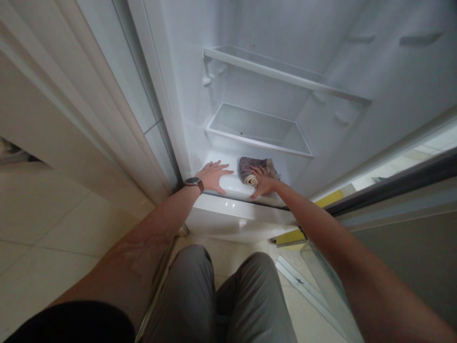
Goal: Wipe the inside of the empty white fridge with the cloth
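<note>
I look into an open, bare white fridge [185, 119]. My left hand [213, 175], with a watch on its wrist, lies flat with fingers spread on the fridge's bottom ledge [232, 188]. To its right, my right hand [262, 181] presses down on a grey and tan folded cloth [252, 167] lying on the same ledge, fingers laid over it. The cloth's far side shows beyond my fingers.
Two glass shelves [257, 128] sit above the ledge inside the fridge. The fridge door [410, 190] stands open at right. A removed shelf or panel [303, 283] lies on the tiled floor [46, 224] beside my knees. A wall or cabinet side is at left.
</note>
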`<action>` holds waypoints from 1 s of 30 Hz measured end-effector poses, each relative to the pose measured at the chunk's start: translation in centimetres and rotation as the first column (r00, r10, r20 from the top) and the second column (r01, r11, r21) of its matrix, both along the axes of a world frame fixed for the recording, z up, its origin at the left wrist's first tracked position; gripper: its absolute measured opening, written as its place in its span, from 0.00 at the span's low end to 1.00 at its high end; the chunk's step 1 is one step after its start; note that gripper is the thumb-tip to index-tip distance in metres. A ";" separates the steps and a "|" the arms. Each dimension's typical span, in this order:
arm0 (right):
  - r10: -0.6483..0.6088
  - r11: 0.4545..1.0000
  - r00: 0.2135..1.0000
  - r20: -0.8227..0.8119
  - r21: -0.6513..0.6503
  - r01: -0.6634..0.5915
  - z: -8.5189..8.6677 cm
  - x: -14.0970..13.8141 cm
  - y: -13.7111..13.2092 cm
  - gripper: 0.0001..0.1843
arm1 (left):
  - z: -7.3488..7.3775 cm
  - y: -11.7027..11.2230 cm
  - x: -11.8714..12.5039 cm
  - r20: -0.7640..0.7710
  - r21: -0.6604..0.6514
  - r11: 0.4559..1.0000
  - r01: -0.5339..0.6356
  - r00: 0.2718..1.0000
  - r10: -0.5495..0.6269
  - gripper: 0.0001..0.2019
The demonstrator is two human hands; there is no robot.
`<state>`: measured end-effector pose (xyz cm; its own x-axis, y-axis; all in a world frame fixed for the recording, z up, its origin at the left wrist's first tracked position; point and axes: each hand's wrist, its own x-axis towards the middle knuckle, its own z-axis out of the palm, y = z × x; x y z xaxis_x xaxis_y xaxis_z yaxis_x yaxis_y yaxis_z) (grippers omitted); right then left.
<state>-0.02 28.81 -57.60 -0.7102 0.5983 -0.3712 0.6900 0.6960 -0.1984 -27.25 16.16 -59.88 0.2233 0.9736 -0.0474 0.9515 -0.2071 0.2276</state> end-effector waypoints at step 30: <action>0.006 1.000 1.000 0.028 0.012 -0.006 0.2 -0.1 0.0 0.84 | -0.2 0.1 -0.2 0.002 0.013 1.000 0.009 1.000 -0.009 0.57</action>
<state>-0.12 28.78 -57.44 -0.7030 0.5987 -0.3840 0.6912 0.7022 -0.1708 -27.43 16.28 -60.11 0.2324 0.9720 -0.0344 0.9490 -0.2188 0.2271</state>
